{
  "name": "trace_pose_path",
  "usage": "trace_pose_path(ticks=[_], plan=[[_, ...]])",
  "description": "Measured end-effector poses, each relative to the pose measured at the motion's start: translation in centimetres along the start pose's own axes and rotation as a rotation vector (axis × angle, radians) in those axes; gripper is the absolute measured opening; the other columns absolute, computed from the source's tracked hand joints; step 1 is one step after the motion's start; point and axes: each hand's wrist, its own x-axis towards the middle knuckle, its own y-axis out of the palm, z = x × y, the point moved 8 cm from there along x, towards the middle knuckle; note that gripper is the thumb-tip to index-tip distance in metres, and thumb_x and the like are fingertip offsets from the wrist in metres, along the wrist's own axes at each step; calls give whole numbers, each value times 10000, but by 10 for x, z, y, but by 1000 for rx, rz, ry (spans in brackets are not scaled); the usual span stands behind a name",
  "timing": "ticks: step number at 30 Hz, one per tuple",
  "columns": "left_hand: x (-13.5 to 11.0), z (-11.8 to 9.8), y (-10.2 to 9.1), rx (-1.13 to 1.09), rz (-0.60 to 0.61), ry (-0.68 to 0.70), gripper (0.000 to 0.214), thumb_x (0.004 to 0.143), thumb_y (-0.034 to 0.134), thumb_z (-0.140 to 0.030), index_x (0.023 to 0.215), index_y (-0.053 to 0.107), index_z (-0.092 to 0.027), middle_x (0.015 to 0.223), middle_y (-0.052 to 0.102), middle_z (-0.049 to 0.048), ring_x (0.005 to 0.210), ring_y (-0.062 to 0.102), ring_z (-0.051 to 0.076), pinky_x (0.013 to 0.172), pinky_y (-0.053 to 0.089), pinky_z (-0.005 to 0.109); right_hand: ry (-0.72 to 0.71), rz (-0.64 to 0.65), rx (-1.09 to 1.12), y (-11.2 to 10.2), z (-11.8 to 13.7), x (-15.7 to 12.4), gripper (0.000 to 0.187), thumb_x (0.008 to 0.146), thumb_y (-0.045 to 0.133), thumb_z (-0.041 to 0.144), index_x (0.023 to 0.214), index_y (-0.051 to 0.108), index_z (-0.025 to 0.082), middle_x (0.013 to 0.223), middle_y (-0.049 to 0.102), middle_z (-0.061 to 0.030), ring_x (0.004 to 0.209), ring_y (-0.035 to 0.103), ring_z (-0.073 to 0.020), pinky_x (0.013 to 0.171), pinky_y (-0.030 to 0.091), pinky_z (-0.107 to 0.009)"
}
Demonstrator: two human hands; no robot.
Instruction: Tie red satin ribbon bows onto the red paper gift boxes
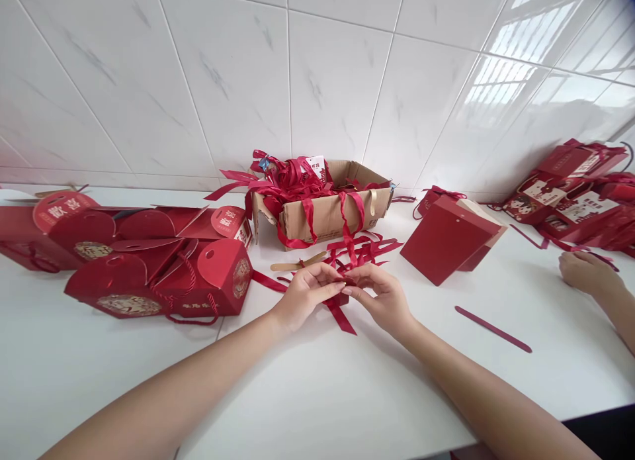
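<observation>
My left hand point(305, 294) and my right hand point(380, 296) meet at the middle of the white table point(317, 394), fingers pinched on a red ribbon point(341, 312) whose tails trail towards me. More loose red ribbons point(364, 249) lie just beyond my fingers. Behind them stands an open cardboard box point(325, 215) heaped with red ribbons that spill over its rim.
Red gift boxes with rope handles point(149, 261) lie at the left. A plain red box point(449, 238) sits right of the carton, with a red strip point(493, 328) on the table near it. Another person's hand point(588, 273) rests at the right, near stacked red boxes point(575, 198).
</observation>
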Motion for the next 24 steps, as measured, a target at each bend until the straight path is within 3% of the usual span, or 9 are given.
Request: trace_pose_path(ticks=[4,6,11,13,16,19,22,24], plan=[[0,2,0,-21,41,-10,138,772,683,-270,857,652,-166,837,673,49,826,637,190,825,499,363,-139,-40,-140,-5,15,-1,13,806,659,243,816,657,252,711,652,-22,641,603,-174,585,501,-329],[0,1,-2,-5,32,16,182,781,664,-290,922,664,-176,907,671,68,898,626,209,857,481,370,-186,-121,-185,-19,21,0,38,829,621,216,843,632,250,727,652,-21,644,605,-169,606,495,-328],[-3,-2,-8,157,-69,52,200,792,636,-309,948,620,-185,875,636,53,903,596,195,842,464,337,-288,-649,-222,-100,32,1,107,824,635,256,893,558,229,833,576,-21,772,592,-159,702,476,-318],[-4,-12,-8,272,-108,120,167,801,621,-301,917,601,-183,876,621,46,896,584,182,852,458,329,-292,-739,-175,-120,24,3,148,819,641,286,896,534,218,834,564,-15,791,596,-156,709,470,-310],[-1,-44,-6,483,-219,295,113,815,597,-271,883,576,-184,883,604,36,871,570,163,838,451,305,-143,-661,-133,-118,-10,13,161,827,622,330,884,519,220,782,543,-1,706,559,-143,656,449,-298],[21,-96,1,677,-371,505,58,830,567,-236,857,551,-188,834,593,18,763,558,133,721,457,259,17,-453,-154,-87,-46,21,143,844,586,349,863,511,228,784,553,-6,698,535,-153,660,430,-308],[74,-155,21,1022,-391,780,35,813,545,-152,835,560,-174,838,607,23,751,565,130,690,457,248,78,-329,-135,-64,-62,24,119,864,537,336,837,486,231,763,561,-3,688,532,-160,625,404,-297],[126,-181,17,1237,-462,778,124,818,498,-96,904,574,-143,952,630,66,834,578,147,770,464,272,89,-299,-116,-61,-65,25,108,870,516,323,832,472,232,751,557,3,682,525,-157,620,391,-288]])
